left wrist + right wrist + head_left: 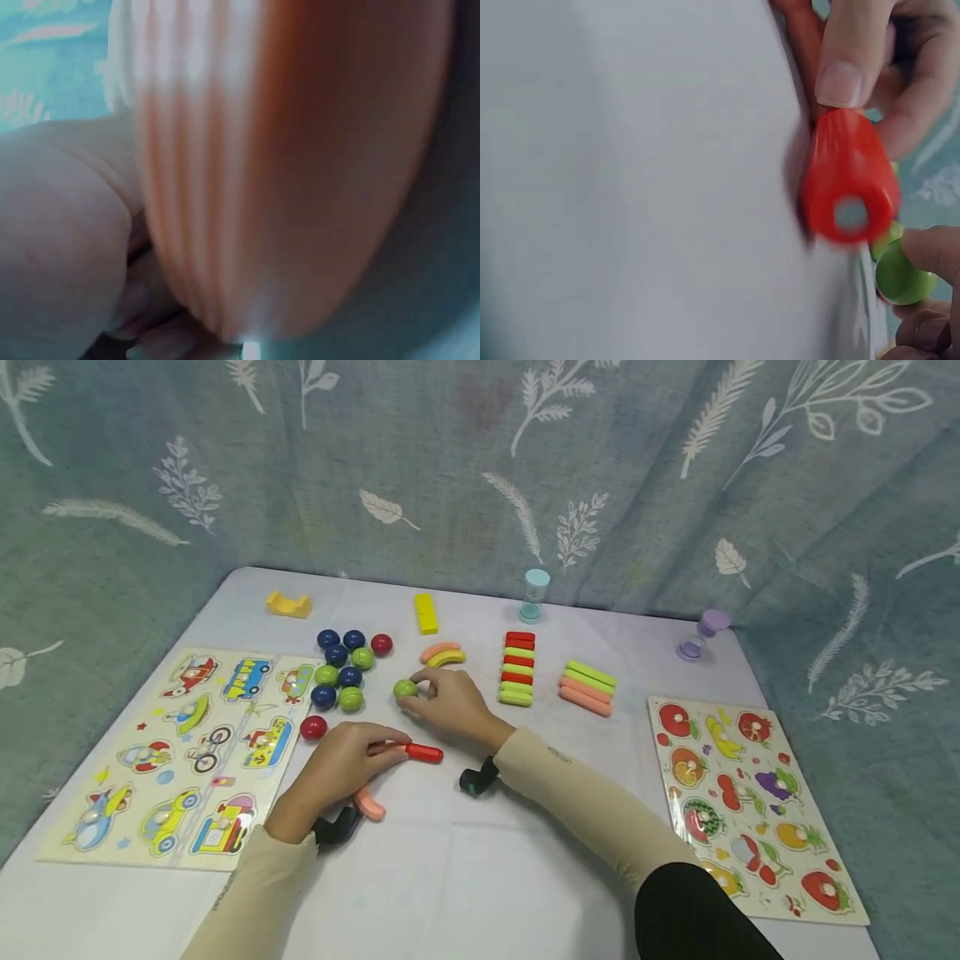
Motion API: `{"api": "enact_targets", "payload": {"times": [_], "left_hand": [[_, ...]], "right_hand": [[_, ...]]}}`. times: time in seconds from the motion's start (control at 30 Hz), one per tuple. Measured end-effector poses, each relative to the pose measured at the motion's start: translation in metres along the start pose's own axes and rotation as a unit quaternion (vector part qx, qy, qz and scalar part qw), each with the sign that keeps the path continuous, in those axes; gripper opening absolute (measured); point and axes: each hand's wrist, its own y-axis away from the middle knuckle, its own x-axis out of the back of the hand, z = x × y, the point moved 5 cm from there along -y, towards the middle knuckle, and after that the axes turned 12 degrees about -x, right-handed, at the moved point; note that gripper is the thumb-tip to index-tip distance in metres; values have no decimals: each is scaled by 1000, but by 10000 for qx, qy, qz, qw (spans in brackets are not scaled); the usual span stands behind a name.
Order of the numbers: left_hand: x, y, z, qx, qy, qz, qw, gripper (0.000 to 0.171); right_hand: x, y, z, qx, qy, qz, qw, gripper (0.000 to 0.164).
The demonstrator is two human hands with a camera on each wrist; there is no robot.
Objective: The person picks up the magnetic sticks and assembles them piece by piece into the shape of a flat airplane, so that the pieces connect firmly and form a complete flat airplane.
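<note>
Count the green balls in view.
4: one green ball in the right hand; three to its left among blue balls, the farthest, the middle one and the nearest. Others could be hidden.

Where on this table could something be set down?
Bare tablecloth lies between the sleeves at the near side, between the green-pink sticks and fruit board, and between teal hourglass and purple hourglass. Crowded: beside the vehicle board, where balls cluster near the left hand.
</note>
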Motion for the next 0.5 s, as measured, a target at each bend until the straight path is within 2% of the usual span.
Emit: {"api": "enact_targets", "payload": {"times": [0.13,0.3,0.5], "left_hand": [[-8,-13,13,-387,-276,-354,9982,23],[-20,-36,33,-1137,-674,-809,9879,19],[-33,-62,49,-1819,-575,-1148,9749,19]], "right_hand": [[24,31,33,-45,-237,263,9994,47],[55,74,71,-276,-547,537,9967,40],[71,118,97,-97,-529,544,9971,36]]}}
